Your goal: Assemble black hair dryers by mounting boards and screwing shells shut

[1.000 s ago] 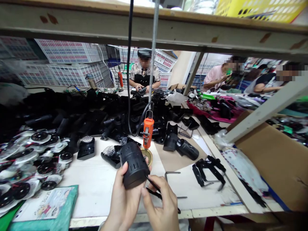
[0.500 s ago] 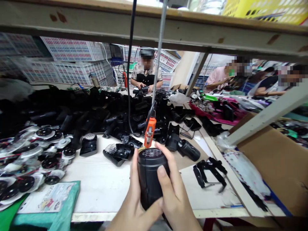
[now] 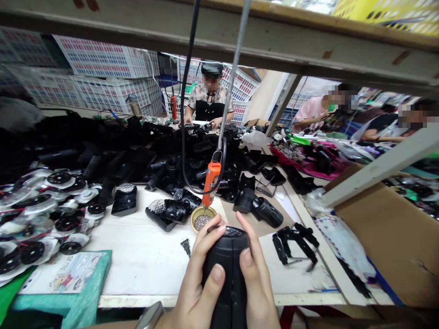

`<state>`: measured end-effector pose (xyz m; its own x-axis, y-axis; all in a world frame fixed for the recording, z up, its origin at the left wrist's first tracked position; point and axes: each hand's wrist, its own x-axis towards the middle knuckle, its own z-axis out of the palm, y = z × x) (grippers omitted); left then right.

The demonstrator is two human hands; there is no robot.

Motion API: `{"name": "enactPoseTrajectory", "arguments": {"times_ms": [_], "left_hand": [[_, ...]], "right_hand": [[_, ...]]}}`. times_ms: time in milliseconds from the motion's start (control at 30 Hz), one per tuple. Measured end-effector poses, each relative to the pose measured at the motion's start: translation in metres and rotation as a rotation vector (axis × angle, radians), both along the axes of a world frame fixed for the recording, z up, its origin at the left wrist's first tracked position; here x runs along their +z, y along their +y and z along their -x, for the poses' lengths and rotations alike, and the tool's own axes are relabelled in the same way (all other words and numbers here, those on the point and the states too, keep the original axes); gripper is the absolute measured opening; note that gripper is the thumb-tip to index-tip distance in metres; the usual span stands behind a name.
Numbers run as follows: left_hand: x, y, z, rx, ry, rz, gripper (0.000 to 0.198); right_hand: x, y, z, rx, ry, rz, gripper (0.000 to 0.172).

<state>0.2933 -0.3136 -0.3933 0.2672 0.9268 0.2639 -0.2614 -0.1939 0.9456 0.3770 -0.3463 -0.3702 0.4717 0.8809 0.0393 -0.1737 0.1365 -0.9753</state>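
Both my hands wrap a black cylindrical plastic housing (image 3: pixel 228 269) held upright at the bottom centre, its grilled end facing away from me. My left hand (image 3: pixel 199 283) grips its left side, thumb across the front. My right hand (image 3: pixel 255 283) clasps the right side, fingers curled over the top rim. Just beyond it an orange electric screwdriver (image 3: pixel 211 178) hangs on a cable above a small brass dish of screws (image 3: pixel 203 221).
A large heap of black plastic parts (image 3: pixel 137 151) covers the far bench. Round discs in plastic (image 3: pixel 41 205) lie at left, a green tray with a booklet (image 3: pixel 65 281) near left, black clips (image 3: pixel 295 242) and a cardboard box (image 3: pixel 394 233) at right. Other people work behind.
The housing has come lower and closer to me and turned more upright. My right hand has shifted from its front to its right side, and the dish of screws is uncovered.
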Motion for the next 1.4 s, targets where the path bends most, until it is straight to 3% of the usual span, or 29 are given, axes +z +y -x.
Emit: {"name": "enactPoseTrajectory", "arguments": {"times_ms": [133,300,433,567,667,833,967,1100,1267,1400], "left_hand": [[0.003,-0.004,-0.002,0.016,-0.024,0.022,0.035],[-0.006,-0.003,0.000,0.030,0.015,0.034,0.033],[-0.009,0.015,-0.001,-0.087,0.116,0.059,0.036],[-0.005,0.038,-0.006,-0.203,0.114,0.283,0.035],[-0.003,0.040,-0.002,-0.156,0.028,0.359,0.034],[-0.011,0.015,0.015,-0.130,0.054,0.222,0.033],[-0.018,0.001,0.016,0.037,0.127,0.204,0.034],[-0.022,0.001,0.018,0.039,0.152,0.217,0.034],[-0.022,0.009,0.025,-0.084,0.187,0.094,0.039],[-0.011,0.013,0.023,-0.043,0.129,-0.118,0.040]], "right_hand": [[0.002,-0.006,0.000,-0.004,-0.036,0.043,0.050],[-0.005,-0.008,-0.004,-0.048,-0.130,0.120,0.052],[-0.019,0.006,-0.011,-0.125,-0.056,0.154,0.055],[-0.031,0.021,-0.019,-0.098,0.108,0.180,0.061],[-0.034,0.017,-0.019,-0.014,-0.039,0.047,0.055],[-0.043,-0.002,-0.011,0.047,-0.429,-0.141,0.050],[-0.055,-0.007,-0.003,-0.009,-0.463,-0.094,0.045],[-0.059,-0.007,-0.001,-0.037,-0.477,-0.058,0.045],[-0.044,-0.009,0.000,0.039,-0.583,-0.102,0.048],[-0.024,-0.007,0.001,-0.002,-0.641,-0.180,0.048]]}}
